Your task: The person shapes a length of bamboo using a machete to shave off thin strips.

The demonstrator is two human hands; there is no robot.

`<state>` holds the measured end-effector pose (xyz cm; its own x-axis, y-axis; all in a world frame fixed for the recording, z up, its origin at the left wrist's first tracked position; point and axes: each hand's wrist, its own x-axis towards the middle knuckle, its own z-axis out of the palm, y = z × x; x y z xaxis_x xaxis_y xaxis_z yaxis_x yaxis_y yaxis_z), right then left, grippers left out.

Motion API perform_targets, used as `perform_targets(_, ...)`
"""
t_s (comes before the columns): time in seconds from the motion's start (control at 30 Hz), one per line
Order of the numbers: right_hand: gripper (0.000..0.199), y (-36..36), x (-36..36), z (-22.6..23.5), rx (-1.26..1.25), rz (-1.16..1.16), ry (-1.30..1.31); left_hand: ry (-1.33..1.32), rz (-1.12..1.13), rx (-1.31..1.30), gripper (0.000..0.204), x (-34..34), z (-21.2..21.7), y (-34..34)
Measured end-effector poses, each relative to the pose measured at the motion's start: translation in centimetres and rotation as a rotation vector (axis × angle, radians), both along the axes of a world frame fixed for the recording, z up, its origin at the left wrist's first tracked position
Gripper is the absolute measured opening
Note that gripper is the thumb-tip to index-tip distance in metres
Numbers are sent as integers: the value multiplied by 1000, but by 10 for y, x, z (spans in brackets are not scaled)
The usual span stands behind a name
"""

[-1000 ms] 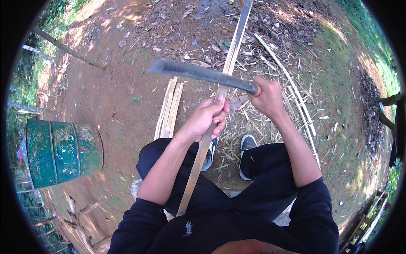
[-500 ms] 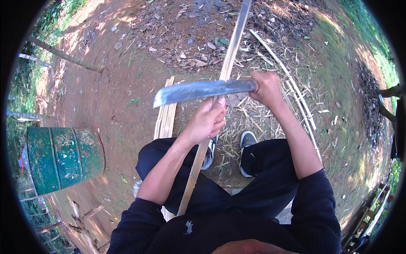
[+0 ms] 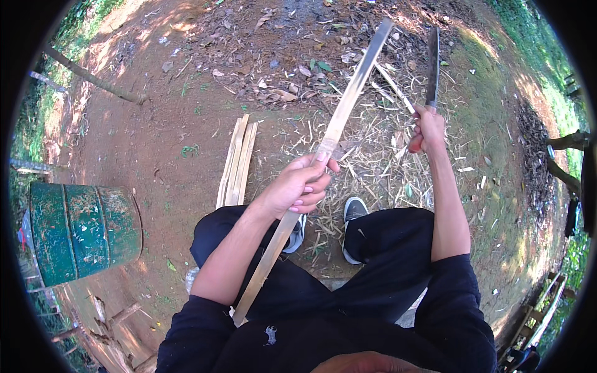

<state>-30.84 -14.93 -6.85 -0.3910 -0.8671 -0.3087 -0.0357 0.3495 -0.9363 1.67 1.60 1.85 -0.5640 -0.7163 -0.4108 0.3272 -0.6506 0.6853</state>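
My left hand point(image 3: 300, 186) is closed around a long, flat bamboo slat point(image 3: 354, 99). The slat slants from near my waist up and away to the right, its far end raised above the ground. Off to the right, my right hand point(image 3: 428, 129) grips a machete point(image 3: 433, 68) by its handle. The blade points away from me, seen nearly edge-on and clear of the slat. A thin pale strip point(image 3: 393, 88) runs up to my right hand; I cannot tell whether the fingers touch it.
Several cut slats point(image 3: 237, 163) lie in a bundle beyond my left knee. Shavings point(image 3: 367, 177) cover the ground around my shoes point(image 3: 356, 209). A green, rusty metal drum point(image 3: 87, 230) is at the left. Dry leaves point(image 3: 283, 94) lie farther out.
The machete, which lay across the slat pointing left, has swung right and now points away. My right hand has moved right. My left hand keeps its hold, and the slat leans more rightward.
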Motion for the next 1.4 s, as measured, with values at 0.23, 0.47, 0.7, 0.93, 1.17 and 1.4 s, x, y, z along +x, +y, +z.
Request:
perform_targets(0.23, 46, 24, 52, 50, -27, 261, -506, 6, -41, 95, 36, -6, -11, 0)
perform_targets(0.47, 32, 43, 95, 55, -15, 351, -578, -189, -184, 62, 52, -6, -11, -3)
perform_targets(0.7, 29, 63, 104, 66, -17, 392, -588, -529, -186, -225, 82, -7, -23, -21)
perform_targets(0.93, 39, 73, 111, 68, -24, 515, -267, -249, 5, -250, 39, -34, -22, -27)
perform_targets(1.17, 37, 80, 103, 61, -334, 644, 628, -368, 145, -233, 30, -19, -8, -29)
perform_targets(1.4, 18, 90, 114, 49, -661, 728, 947, -406, 104, -236, 27, -18, -9, -23)
